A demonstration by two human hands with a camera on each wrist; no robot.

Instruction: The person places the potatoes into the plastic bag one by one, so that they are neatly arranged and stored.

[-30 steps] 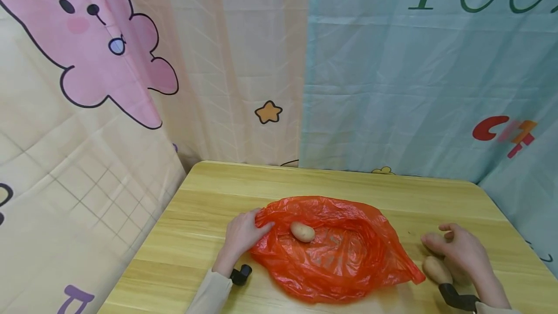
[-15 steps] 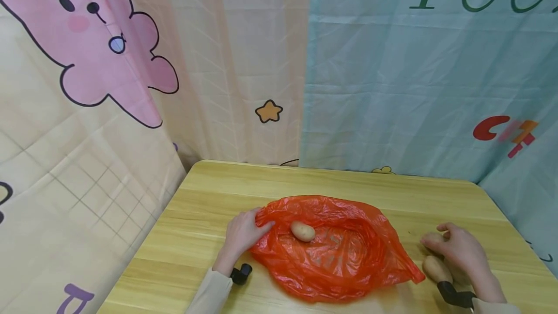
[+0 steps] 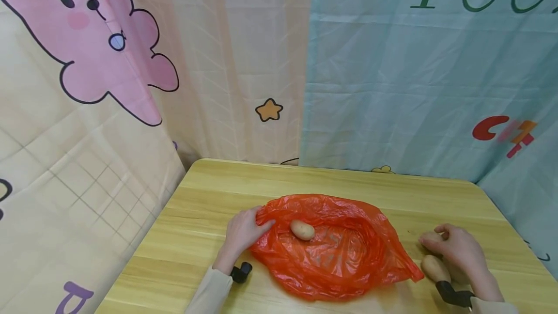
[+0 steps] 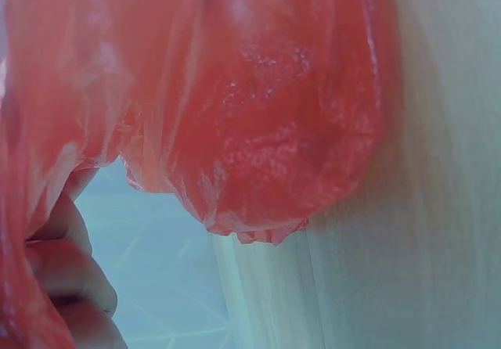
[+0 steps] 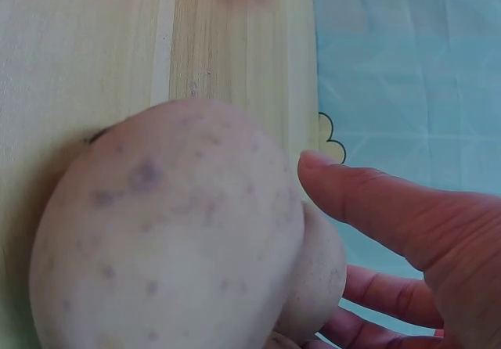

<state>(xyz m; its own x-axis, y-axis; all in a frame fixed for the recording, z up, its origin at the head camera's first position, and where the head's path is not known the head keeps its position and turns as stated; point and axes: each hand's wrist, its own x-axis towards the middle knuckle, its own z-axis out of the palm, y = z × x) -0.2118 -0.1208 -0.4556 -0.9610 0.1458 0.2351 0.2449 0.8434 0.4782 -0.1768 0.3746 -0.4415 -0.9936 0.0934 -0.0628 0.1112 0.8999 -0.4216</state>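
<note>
In the head view, a crumpled red plastic bag [image 3: 331, 285] lies mid-table with its mouth open. One potato [image 3: 302, 230] rests on the inner left side of it. My left hand [image 3: 245, 229] grips the bag's left rim, thumb inside; in the left wrist view its curled fingers [image 4: 74, 278] show beside the plastic. Right of the bag, my right hand [image 3: 464, 251] has thumb and fingers round a potato [image 5: 313, 278] at the tabletop. A larger potato [image 5: 164, 232] fills the front of the right wrist view, lying by that wrist.
The wooden table [image 3: 244, 178] backs onto printed curtains [image 3: 392, 86]. A black wrist mount [image 3: 453, 295] sits close against the potato [image 3: 435, 269] nearest the right wrist. A twisted end of the bag [image 3: 414, 270] points toward the right-hand potatoes.
The right hand has shifted very slightly left, staying at its potato. The left hand keeps its hold on the bag, and the potato in the bag stays in place.
</note>
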